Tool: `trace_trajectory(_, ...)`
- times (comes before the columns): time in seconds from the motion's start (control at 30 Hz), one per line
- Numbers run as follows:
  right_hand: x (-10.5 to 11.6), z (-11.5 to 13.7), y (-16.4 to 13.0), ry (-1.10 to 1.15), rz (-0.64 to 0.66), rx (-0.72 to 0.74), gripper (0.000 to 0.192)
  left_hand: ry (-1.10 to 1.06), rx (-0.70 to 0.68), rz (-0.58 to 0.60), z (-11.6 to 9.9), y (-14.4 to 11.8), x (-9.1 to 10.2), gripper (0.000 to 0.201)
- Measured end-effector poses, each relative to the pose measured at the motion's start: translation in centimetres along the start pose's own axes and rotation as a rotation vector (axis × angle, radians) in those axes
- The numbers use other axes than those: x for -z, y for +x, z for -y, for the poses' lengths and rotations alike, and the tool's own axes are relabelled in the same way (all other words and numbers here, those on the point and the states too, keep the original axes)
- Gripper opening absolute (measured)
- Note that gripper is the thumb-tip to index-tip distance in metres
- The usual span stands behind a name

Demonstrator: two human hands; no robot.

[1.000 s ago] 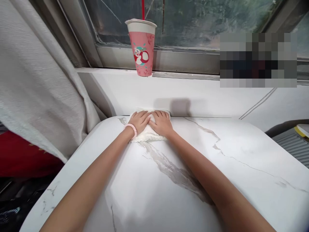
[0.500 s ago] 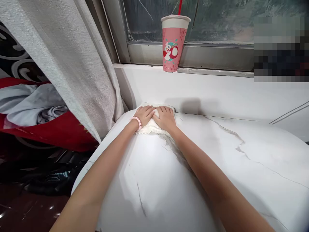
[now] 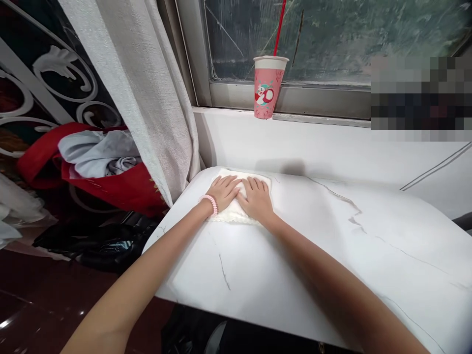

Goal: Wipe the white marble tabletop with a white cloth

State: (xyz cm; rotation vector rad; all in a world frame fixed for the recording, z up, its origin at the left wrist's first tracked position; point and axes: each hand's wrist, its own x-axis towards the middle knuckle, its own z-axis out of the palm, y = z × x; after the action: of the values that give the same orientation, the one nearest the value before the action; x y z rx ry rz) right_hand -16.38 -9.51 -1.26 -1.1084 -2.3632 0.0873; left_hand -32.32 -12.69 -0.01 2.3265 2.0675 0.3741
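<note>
on marble table (image 3: 332, 255), white cloth (image 3: 230, 214) lies under flat fingers (image 3: 254, 184).

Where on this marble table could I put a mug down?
The table is bare right of the right hand, out to its far edge, and between the forearms. The far-left corner is taken: both hands, the left hand too, press on the white cloth.

— Where was there room to pass?
— The white marble-veined tabletop (image 3: 332, 246) lay bare toward its right and near edges.
— And what blocked the way?
— The grey woven curtain (image 3: 147, 98) hung at its far left corner; the pink paper cup (image 3: 268, 88) stood on the sill behind.
</note>
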Motion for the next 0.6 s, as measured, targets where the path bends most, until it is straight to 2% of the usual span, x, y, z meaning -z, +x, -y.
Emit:
trace_trajectory(0.3,3.5,5.2,-9.9,0.004,0.061,0.029,0.057,-0.017,-0.107,-0.042,-3.0,-10.9,0.9,0.054)
trace_trajectory(0.47,5.0,7.5,-13.8,0.047,0.093,0.080,0.060,0.008,-0.126,-0.053,-4.0,-15.7,1.3,0.055)
trace_trajectory(0.6,5.8,9.1,-16.0,0.103,0.128,0.114,0.062,0.026,-0.136,-0.074,-4.1,-18.6,1.6,0.055)
